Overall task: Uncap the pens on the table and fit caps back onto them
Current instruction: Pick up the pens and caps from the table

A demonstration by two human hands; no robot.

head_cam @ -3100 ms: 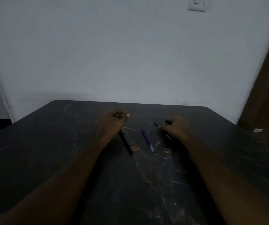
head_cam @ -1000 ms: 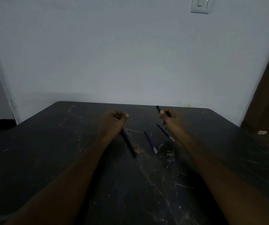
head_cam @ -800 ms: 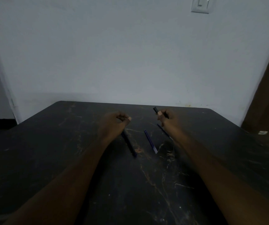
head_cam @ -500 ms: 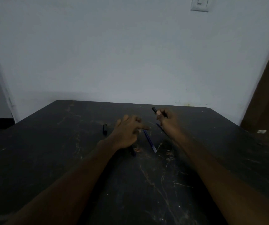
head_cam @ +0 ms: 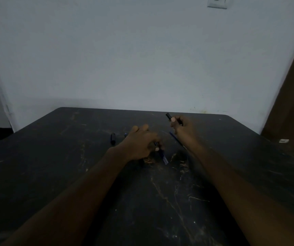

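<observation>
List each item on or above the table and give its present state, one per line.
left hand, gripping the blue pen.
blue pen, gripped, low over the table.
right hand, raised, holding the black piece.
black piece, tilted in the air; cap or barrel unclear.
second blue pen, lying flat, partly hidden by the right hand.
black cap, lying loose, on no pen.

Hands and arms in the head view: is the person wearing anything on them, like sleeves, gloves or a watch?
Nothing that shows. The left hand and right hand are bare, without gloves. Both forearms are uncovered down to the bottom edge of the picture, with no sleeve, cuff, watch or wristband in sight. The light is dim, so a thin ring could go unseen.
</observation>
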